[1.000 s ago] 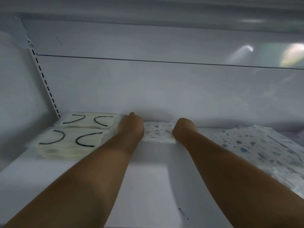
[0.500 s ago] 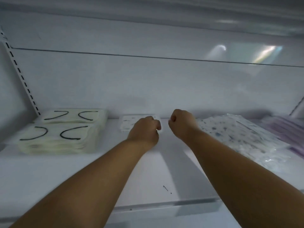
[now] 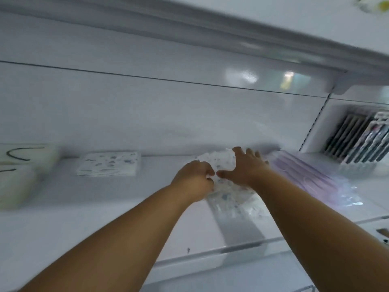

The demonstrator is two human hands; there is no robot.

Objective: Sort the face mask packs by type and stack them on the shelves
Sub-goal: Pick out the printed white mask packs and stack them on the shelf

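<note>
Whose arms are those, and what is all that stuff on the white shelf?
A person wears a camera on their head, so you see their own arms reaching out. On the white shelf lie packs of face masks: cream ones far left, a neat speckled stack, a loose speckled pile and purple ones. The left hand, fingers curled, and the right hand, fingers spread, are both at the loose speckled pile. It is too blurry to tell whether they grip it.
</note>
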